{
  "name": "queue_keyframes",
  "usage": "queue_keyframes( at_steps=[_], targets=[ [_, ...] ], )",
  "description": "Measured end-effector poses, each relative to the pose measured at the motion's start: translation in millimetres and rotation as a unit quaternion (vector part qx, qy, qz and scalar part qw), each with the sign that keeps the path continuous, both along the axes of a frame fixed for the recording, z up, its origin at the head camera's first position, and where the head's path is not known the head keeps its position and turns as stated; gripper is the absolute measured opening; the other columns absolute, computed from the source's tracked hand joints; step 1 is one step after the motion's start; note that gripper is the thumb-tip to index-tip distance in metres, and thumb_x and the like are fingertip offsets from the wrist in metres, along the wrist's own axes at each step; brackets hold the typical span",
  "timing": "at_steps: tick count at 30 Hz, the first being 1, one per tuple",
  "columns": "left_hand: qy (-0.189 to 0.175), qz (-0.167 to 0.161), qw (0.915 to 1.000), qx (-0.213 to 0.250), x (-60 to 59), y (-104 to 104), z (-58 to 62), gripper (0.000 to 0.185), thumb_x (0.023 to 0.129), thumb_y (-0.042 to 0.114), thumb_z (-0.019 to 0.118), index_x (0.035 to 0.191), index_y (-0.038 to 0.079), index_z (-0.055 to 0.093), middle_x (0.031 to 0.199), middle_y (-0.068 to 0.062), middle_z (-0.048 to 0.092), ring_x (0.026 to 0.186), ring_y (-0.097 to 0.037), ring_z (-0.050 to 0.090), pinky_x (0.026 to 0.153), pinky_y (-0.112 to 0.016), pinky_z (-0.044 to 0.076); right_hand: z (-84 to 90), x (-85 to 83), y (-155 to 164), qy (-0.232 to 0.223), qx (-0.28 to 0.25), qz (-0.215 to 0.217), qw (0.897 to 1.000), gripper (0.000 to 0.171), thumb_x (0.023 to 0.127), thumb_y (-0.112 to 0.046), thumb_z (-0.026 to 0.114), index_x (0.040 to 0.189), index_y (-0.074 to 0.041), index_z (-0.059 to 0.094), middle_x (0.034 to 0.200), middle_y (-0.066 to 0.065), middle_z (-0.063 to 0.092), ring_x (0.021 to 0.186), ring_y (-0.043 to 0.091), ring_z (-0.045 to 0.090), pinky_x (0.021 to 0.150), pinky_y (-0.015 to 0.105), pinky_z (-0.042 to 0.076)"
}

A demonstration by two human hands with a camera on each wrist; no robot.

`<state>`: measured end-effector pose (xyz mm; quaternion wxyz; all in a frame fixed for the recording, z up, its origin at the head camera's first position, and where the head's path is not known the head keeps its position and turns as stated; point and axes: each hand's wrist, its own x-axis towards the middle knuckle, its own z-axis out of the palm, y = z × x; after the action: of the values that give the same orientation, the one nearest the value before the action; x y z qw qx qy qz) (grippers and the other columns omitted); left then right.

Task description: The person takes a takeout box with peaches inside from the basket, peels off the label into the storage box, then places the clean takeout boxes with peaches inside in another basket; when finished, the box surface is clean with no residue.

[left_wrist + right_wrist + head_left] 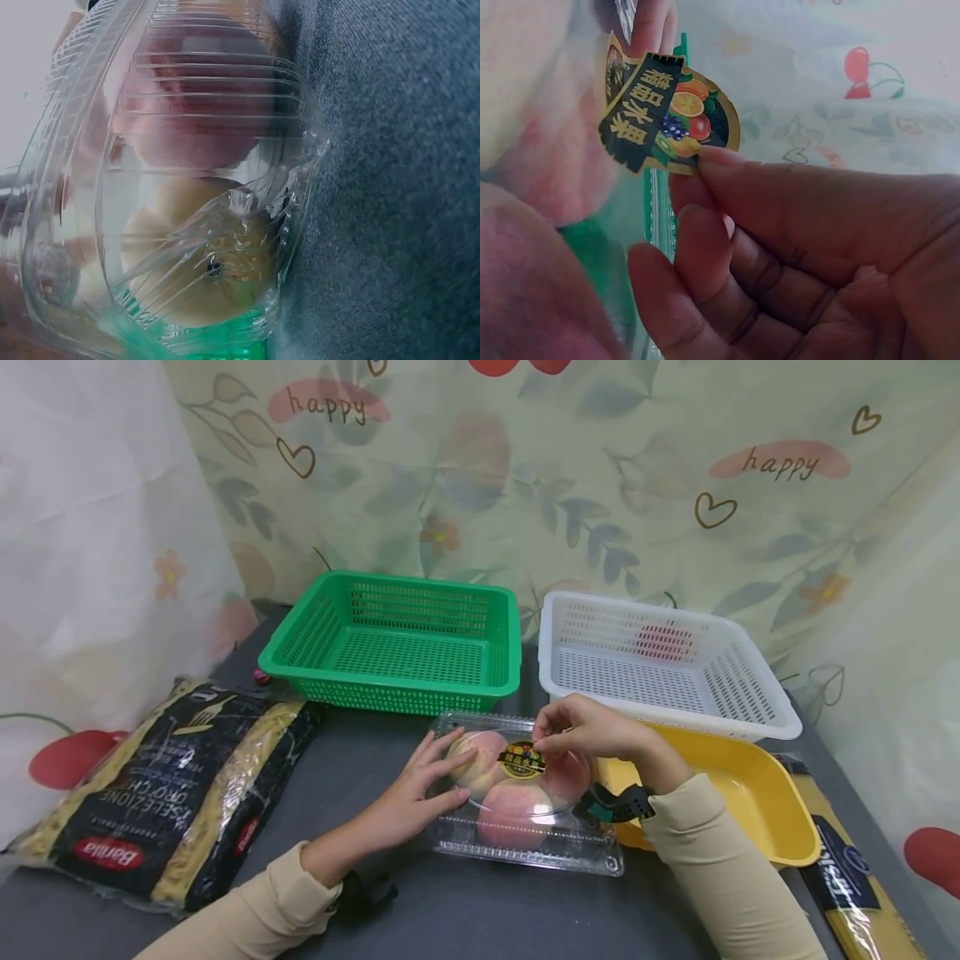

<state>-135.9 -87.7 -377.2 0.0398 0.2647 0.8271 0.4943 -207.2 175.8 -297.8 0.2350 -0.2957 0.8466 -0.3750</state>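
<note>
My right hand (pixel 592 727) pinches a sticker's edge between thumb and finger; my left hand (pixel 416 789), fingers spread, rests on the clear box (pixel 540 853) of peaches (pixel 516 814). The box sits below centre on the dark grey table (pixel 375 739), with a patterned curtain (pixel 540 460) across the top of the frame. Only the left wrist view shows crinkled plastic on the box's side; the right wrist view reveals the fruit printed on the sticker (pixel 664 112). The box's long axis runs left to right, dipping slightly rightward.

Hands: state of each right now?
Left hand: open, resting on the clear container.
Right hand: closed, pinching the fruit sticker by its edge.
</note>
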Motion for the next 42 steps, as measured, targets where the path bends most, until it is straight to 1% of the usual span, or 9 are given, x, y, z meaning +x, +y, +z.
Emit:
queue_keyframes(
  at_steps=[4,9,11,15,17,24,31,37,42],
  targets=[
    [0.007,0.0,0.9999,0.007,0.9,0.1,-0.6,0.049,0.091,0.02,0.058,0.138,0.011,0.047,0.155,-0.007,0.021,0.143,-0.039,-0.005,0.102,-0.074,0.005,1.3,1.6,0.0,0.015,0.002,0.006,1.0,0.008,0.088,-0.008,0.06,0.087,0.0,0.062,0.08,0.009,0.064,0.073,0.019,0.059,0.068,0.028,0.05],
    [0.018,0.001,0.9998,0.007,0.9,-0.4,-1.2,0.048,0.091,0.021,0.057,0.138,0.012,0.047,0.155,-0.007,0.022,0.143,-0.04,-0.004,0.1,-0.075,0.006,3.6,2.7,0.1,0.024,0.002,0.007,1.0,0.008,0.089,-0.008,0.06,0.088,0.0,0.062,0.081,0.01,0.064,0.073,0.02,0.06,0.068,0.028,0.051],
    [0.019,-0.003,0.9998,0.004,0.3,-1.0,-1.4,0.048,0.092,0.02,0.057,0.138,0.011,0.047,0.155,-0.008,0.022,0.143,-0.04,-0.004,0.101,-0.075,0.006,6.8,2.1,2.9,0.028,-0.011,-0.007,1.0,0.01,0.089,-0.009,0.06,0.089,0.0,0.062,0.082,0.012,0.064,0.074,0.021,0.06,0.07,0.03,0.052],
    [0.015,-0.007,0.9999,-0.003,-0.6,-2.5,-1.9,0.048,0.092,0.016,0.057,0.138,0.008,0.046,0.155,-0.011,0.021,0.143,-0.04,-0.005,0.102,-0.073,0.005,16.3,-0.6,15.5,0.042,-0.054,-0.073,0.995,0.013,0.09,-0.01,0.059,0.09,0.003,0.062,0.083,0.012,0.064,0.078,0.023,0.062,0.078,0.037,0.054],
    [0.016,-0.006,0.9998,-0.005,-0.7,-3.2,-2.1,0.047,0.092,0.016,0.057,0.137,0.008,0.047,0.154,-0.012,0.022,0.143,-0.041,-0.004,0.102,-0.073,0.006,19.6,-2.0,22.9,0.042,-0.063,-0.097,0.992,0.014,0.09,-0.009,0.059,0.091,0.005,0.062,0.084,0.01,0.064,0.08,0.025,0.062,0.081,0.039,0.053],
    [0.016,-0.005,0.9998,-0.006,-1.0,-1.9,-0.3,0.047,0.092,0.014,0.057,0.137,0.008,0.047,0.155,-0.012,0.021,0.143,-0.041,-0.004,0.102,-0.073,0.006,18.4,-1.1,41.6,0.037,-0.049,-0.13,0.99,0.019,0.089,-0.012,0.062,0.093,0.006,0.064,0.084,0.009,0.066,0.08,0.025,0.063,0.082,0.037,0.054],
    [0.011,-0.005,0.9999,-0.005,-0.5,-1.1,-0.4,0.047,0.092,0.014,0.057,0.137,0.008,0.046,0.155,-0.011,0.021,0.143,-0.04,-0.005,0.102,-0.073,0.006,14.6,2.9,62.9,0.041,-0.037,-0.159,0.986,0.021,0.089,-0.014,0.063,0.094,0.006,0.063,0.084,0.007,0.067,0.078,0.015,0.065,0.078,0.024,0.054],
    [0.01,-0.003,0.9999,-0.006,0.1,-1.2,0.4,0.047,0.092,0.013,0.057,0.138,0.008,0.046,0.155,-0.01,0.021,0.143,-0.04,-0.004,0.102,-0.073,0.007,9.4,5.0,82.0,0.038,-0.023,-0.179,0.983,0.023,0.089,-0.017,0.063,0.095,0.005,0.063,0.084,0.006,0.068,0.078,0.013,0.066,0.078,0.024,0.054],
    [0.008,-0.005,0.9999,-0.004,0.0,-0.5,0.4,0.048,0.091,0.014,0.058,0.138,0.008,0.046,0.155,-0.011,0.02,0.143,-0.039,-0.005,0.103,-0.073,0.006,4.7,9.6,97.4,0.029,-0.008,-0.186,0.982,0.026,0.089,-0.02,0.063,0.097,0.005,0.064,0.087,0.008,0.068,0.079,0.013,0.066,0.081,0.028,0.054]
  ],
)
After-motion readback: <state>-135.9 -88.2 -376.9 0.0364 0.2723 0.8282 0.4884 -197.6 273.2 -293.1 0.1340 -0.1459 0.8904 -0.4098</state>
